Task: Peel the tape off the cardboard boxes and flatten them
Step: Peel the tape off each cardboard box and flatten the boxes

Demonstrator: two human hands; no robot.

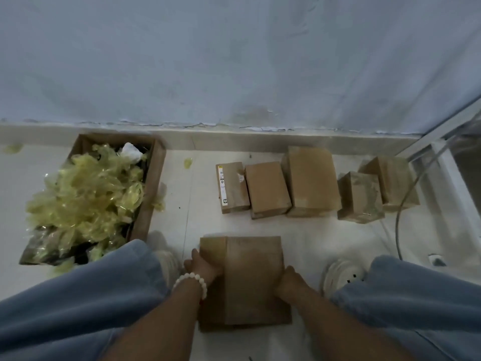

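**A:** Where is the piece being worked on?

**B:** On the floor between the person's feet: a flattened cardboard box [250, 280], its long axis running straight away toward the wall. The 2 hands sit on its opposite long edges.

**A:** And the fingers?

**B:** The left hand [204, 268] (the one with the white bead bracelet [190, 281]) has its fingers curled over the narrow left panel, thumb pointing away along the edge. The right hand [290, 282] is bunched at the right edge, fingers folded down. I cannot tell whether they hook under the card or only press on it.

**A:** What comes next, in your view?

**B:** This one looks done, so probably a reach forward. 5 upright boxes stand in a row by the wall, ahead and mostly to the right, so the right hand is nearer to them. The labelled box [231, 187] is leftmost, then a plain box [266, 188], the tallest box [312, 181], and 2 small boxes [360, 196] furthest right.

**A:** And the peeled tape?

**B:** It goes the other way: the open carton [153, 183] heaped with yellowish tape [86, 194] lies forward-left, beside the left knee, so the left hand is nearer.
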